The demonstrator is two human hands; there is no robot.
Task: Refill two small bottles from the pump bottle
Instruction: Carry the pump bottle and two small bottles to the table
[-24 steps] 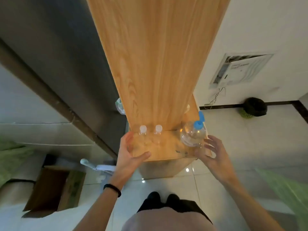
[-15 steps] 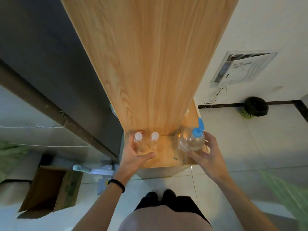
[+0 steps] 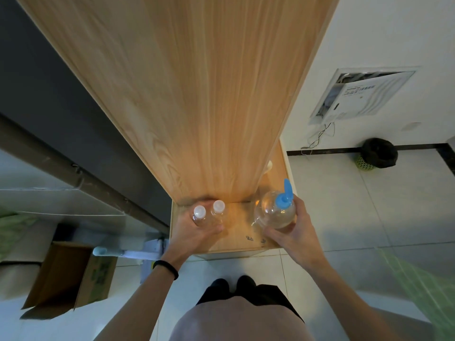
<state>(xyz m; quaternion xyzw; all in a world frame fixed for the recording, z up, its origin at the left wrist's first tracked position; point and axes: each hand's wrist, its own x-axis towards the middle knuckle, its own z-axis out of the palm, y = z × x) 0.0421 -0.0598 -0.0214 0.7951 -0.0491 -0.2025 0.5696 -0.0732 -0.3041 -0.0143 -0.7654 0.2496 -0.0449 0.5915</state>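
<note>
One tall wooden panel (image 3: 197,94) fills most of the view, and at its foot lies one low wooden counter (image 3: 236,236). On the floor to the left lies one open cardboard box (image 3: 66,274). On the right wall hangs one white hatch (image 3: 359,94) with thin wires trailing under it, and below it by the skirting stands one green bin (image 3: 376,155) lined with a black bag.

There is one pump bottle (image 3: 274,215), over the right part of the counter. It is round-bodied and clear, seen from above, with a light blue pump head whose spout points away from the person. The right hand (image 3: 293,233) grasps it: the thumb lies across the near side and the fingers (image 3: 300,205) curl round the far right side. Whether its base rests on the counter cannot be told.

There are two small bottles (image 3: 200,219), side by side and touching, at the left rear of the counter close against the panel. Both are clear with white screw caps, upright, and well apart from the pump bottle. The left hand (image 3: 193,233) grasps the pair together, the thumb closing in front and the fingers wrapping behind them.

One black wristband (image 3: 166,265) circles the left wrist.
</note>
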